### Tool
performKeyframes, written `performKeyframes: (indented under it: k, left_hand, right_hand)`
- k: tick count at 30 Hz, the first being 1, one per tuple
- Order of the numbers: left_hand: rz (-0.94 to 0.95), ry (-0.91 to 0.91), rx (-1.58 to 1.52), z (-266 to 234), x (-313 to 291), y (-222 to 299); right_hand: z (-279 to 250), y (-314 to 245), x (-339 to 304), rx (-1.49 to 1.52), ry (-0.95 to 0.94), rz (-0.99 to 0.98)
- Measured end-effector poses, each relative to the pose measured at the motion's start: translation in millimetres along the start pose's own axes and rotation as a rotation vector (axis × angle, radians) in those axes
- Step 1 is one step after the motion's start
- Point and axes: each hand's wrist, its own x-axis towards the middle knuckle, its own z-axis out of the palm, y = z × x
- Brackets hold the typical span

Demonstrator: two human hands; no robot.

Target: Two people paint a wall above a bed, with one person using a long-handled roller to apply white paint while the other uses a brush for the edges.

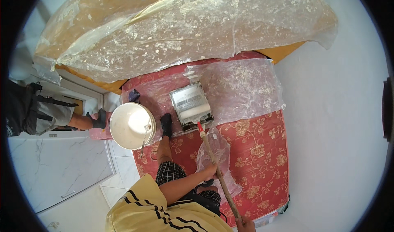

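Note:
A long wooden pole (223, 185) runs up from the lower edge to the red handle (200, 126) of a paint roller. Its white roller sleeve (195, 111) rests in the near part of a paint tray (175, 106) smeared with white paint. Around the middle of the pole my left hand (211, 171) is closed. Lower down, by the bottom edge, my right hand (246, 225) grips the pole's end and is partly cut off by the frame. The roller's frame is mostly hidden by the tray and paint.
The tray stands on a red floral mattress (258, 162) partly under spattered plastic sheet (246, 88). Left of it is a white bucket (119, 129) with a stick in it. Plastic drapes a yellow headboard (283, 51). Another person (49, 113) stands at left. A white wall (332, 129) rises right.

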Motion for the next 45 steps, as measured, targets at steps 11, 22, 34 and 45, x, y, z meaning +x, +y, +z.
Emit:
performKeyframes:
  k: [11, 22, 34, 45]
  left_hand:
    - [0.085, 0.117, 0.098, -49, 44, 36]
    - [0.390, -0.048, 0.182, 59, -51, 38]
    - [0.869, -0.144, 0.517, 145, -211, -9]
    - [1.558, -0.096, 0.272, 156, -413, 264]
  right_hand:
    - [37, -20, 74, 0.018, -0.112, 0.198]
    - [10, -12, 104, 0.246, 0.083, -0.160]
    - [-11, 46, 38, 0.438, 0.216, -0.348]
    - [62, -13, 170, 0.301, 0.592, -0.712]
